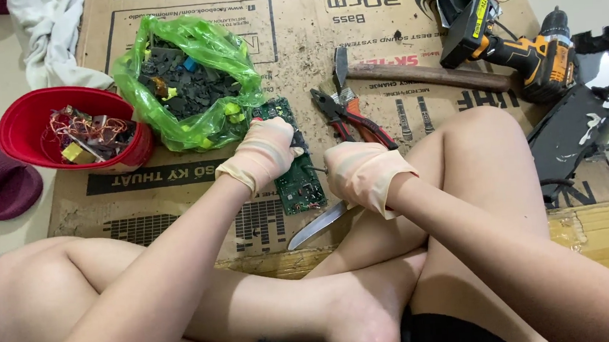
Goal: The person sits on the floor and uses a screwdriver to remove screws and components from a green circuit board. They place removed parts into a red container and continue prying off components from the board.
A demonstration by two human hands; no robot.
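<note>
- Sitting far left, your red bowl (26,126) holds copper wire and small parts; the green bag (191,79) beside it holds dark chips.
- Your left hand (264,152) presses flat on the green circuit board (298,186).
- Your right hand (362,174), just right of the board, is clenched around a knife (319,225).

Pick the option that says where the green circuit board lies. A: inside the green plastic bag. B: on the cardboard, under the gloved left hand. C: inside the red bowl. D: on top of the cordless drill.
B: the green circuit board lies flat on the cardboard with the gloved left hand pressing on its upper part, beside the green plastic bag and apart from the red bowl.
</note>
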